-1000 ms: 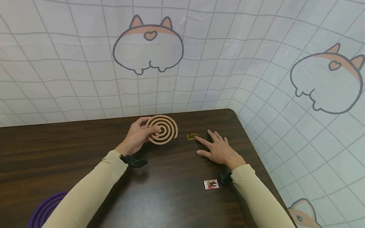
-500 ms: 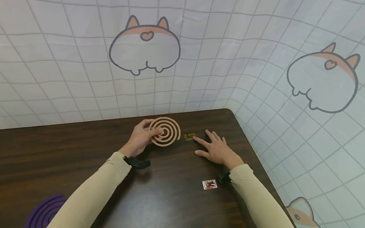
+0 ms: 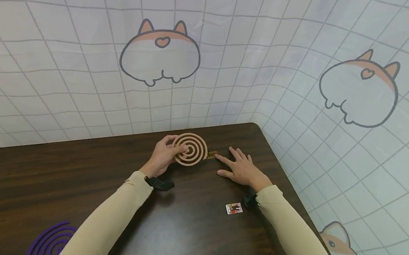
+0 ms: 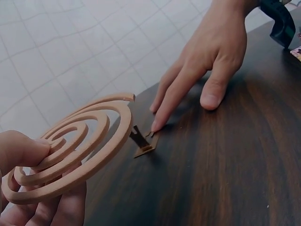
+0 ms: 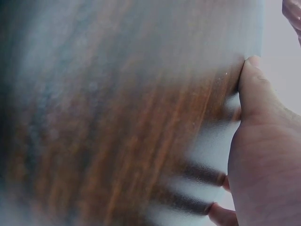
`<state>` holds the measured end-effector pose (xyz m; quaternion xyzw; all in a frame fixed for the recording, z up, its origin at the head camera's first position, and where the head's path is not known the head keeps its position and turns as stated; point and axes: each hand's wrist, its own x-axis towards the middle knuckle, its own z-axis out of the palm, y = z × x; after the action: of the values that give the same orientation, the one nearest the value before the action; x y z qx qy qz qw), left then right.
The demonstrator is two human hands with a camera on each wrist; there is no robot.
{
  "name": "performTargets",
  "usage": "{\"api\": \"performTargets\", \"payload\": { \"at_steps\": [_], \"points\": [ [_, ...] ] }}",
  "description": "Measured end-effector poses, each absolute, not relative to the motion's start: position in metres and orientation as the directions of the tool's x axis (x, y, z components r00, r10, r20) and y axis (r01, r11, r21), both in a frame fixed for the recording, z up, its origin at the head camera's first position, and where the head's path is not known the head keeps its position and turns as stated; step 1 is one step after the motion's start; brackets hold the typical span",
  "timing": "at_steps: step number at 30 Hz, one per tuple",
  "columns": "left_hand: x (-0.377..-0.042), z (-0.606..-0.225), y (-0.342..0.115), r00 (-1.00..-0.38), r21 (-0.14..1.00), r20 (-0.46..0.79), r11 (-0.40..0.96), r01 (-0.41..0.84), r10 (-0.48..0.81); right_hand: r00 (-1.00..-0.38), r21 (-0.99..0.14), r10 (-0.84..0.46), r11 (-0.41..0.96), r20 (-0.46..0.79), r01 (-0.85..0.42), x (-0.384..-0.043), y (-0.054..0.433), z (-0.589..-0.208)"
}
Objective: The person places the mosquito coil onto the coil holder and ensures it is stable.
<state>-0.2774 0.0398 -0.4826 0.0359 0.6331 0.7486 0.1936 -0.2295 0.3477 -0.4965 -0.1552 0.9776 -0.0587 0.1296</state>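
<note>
My left hand [image 3: 164, 154] holds a tan mosquito coil [image 4: 123, 129], thumb on its centre and fingers beneath. The coil is raised and tilted above the tabletop. Just to its right, a small brass-coloured metal coil stand [image 4: 144, 149] lies on the table, one prong sticking up. In the head view the coil's outer end overlaps the stand's left side. My right hand [image 3: 242, 169] rests on the table with fingers spread, the index fingertip pressing the stand's right edge. The right wrist view shows mostly blurred wood and this hand's thumb [image 5: 257, 89].
A purple mosquito coil [image 3: 42, 238] lies at the lower left, partly behind the left sleeve. A small colourful printed card [image 3: 234, 208] sits near the right wrist. Beyond the dark wooden table [image 3: 61, 160] hangs a white gridded curtain [image 3: 230, 77] at the back and right.
The left hand has carried the coil rightward, from a gap away until it overlaps the stand in the head view. The right hand keeps its place on the stand. The head view has shifted slightly.
</note>
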Motion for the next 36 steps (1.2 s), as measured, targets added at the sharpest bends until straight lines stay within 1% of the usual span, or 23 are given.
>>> {"api": "performTargets", "payload": {
  "at_steps": [9, 15, 36],
  "points": [
    [-0.277, -0.487, 0.049, -0.916, 0.963, -0.199, -0.103, -0.248, 0.348, -0.92, -0.152, -0.314, 0.947, -0.235, -0.284, -0.228, 0.346, -0.492],
    [-0.277, -0.489, 0.057, -0.915, 0.958, -0.208, -0.117, -0.262, 0.346, -0.918, -0.145, -0.318, 0.946, -0.238, -0.291, -0.228, 0.346, -0.493],
    [-0.279, -0.499, 0.081, -0.915, 0.963, -0.174, -0.131, -0.235, 0.363, -0.924, -0.148, -0.298, 0.952, -0.238, -0.269, -0.231, 0.348, -0.496]
  ]
}}
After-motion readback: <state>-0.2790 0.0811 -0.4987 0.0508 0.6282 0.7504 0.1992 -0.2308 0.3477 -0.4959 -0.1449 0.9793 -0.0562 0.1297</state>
